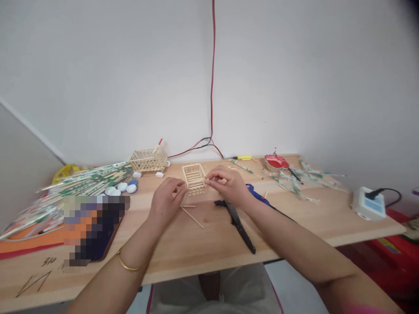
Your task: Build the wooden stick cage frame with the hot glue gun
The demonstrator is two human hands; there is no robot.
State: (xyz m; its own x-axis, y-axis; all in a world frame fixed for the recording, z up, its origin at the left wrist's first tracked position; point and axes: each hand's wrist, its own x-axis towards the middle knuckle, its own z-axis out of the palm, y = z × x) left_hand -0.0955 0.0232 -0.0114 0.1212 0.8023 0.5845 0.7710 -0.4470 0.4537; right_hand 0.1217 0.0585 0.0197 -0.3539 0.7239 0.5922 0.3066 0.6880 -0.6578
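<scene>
A small open frame of thin wooden sticks (195, 175) sits on the table between my two hands. My left hand (168, 196) pinches its near left corner between thumb and fingertips. On the opposite side, my right hand (228, 183) has thumb and fingers pressed together at the frame's right edge, by a stick lying across it. Whether that stick is fixed there, I cannot tell. Two loose sticks (193, 218) lie just right of my left wrist. Below my right hand is a black-handled tool (240, 226), its head partly hidden. A blue glue gun (258, 194) is partly covered by my right forearm.
Back left stands a larger stick cart (149, 160), near white and blue bottle caps (122, 187). Bundled wrapped sticks (98, 181) and a pixelated item (98, 226) cover the left. A yellow-handled knife (244, 158), red dish (276, 162), wrappers (296, 185) and power socket (369, 203) occupy the right.
</scene>
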